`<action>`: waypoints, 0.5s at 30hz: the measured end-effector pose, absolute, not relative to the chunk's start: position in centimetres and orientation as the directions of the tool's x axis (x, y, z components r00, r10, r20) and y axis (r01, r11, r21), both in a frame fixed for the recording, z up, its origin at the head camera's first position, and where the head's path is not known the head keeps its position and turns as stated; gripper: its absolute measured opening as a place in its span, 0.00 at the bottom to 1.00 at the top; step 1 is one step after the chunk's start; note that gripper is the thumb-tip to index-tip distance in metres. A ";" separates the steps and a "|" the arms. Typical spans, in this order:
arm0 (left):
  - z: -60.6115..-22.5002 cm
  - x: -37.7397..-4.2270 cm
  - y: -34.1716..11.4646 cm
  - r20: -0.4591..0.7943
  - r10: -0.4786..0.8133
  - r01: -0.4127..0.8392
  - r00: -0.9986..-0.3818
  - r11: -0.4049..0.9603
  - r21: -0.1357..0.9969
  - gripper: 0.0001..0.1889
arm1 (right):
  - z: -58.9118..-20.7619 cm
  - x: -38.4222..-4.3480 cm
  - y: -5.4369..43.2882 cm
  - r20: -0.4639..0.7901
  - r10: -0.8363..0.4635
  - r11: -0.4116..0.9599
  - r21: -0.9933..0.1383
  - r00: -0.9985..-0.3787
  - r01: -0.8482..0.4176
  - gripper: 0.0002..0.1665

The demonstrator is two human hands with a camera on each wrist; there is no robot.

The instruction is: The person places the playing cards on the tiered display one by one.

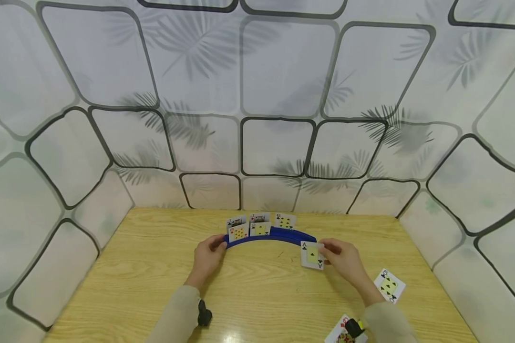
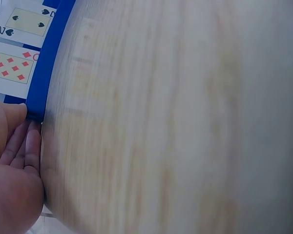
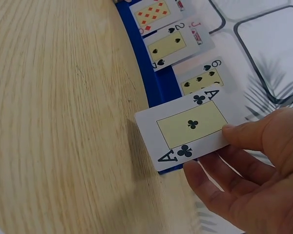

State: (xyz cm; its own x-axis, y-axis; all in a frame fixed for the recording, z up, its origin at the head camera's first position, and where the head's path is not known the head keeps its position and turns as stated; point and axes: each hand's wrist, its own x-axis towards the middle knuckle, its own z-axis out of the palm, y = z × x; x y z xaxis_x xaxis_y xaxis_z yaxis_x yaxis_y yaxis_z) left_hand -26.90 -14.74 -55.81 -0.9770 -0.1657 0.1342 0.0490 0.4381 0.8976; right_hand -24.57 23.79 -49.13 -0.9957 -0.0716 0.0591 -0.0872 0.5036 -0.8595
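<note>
The ace of clubs (image 3: 193, 124) is showing its face at the right end of the blue card holder (image 1: 285, 234), overlapping that end in view; whether it is touching the plastic, the pictures are not telling; the right hand (image 1: 342, 258) is pinching it by one edge, thumb lying on the face and fingers curling behind.

Over at the opposite end, the left hand (image 1: 209, 257) is gripping the holder's tip between thumb and fingers; the holder is curving across the wooden table (image 1: 257, 286), its cards standing in two rows.

In front, a diamonds card (image 1: 239, 233) is standing nearest the left hand, with the two of spades (image 1: 260, 229) standing just beside it; behind them a face card (image 1: 236, 221) and a red jack (image 1: 259, 217) are peeking over the top; the six of spades (image 1: 285, 220) is standing farther right in the back row, nearer the ace.

Out on the table, a black-suited card (image 1: 389, 286) is lying face up beyond the right wrist; nearer the viewer, a red-cornered card (image 1: 339, 332) is lying partly hidden under a black wrist device (image 1: 353, 327); beyond everything, a patterned cloth (image 1: 279, 62) is enclosing the table.
</note>
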 end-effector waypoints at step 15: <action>-55.8 -26.9 -14.7 0.127 -0.173 0.040 -0.977 0.432 0.901 0.14 | -49.2 -26.2 21.6 0.110 -0.049 0.529 -0.840 -0.993 -0.119 0.15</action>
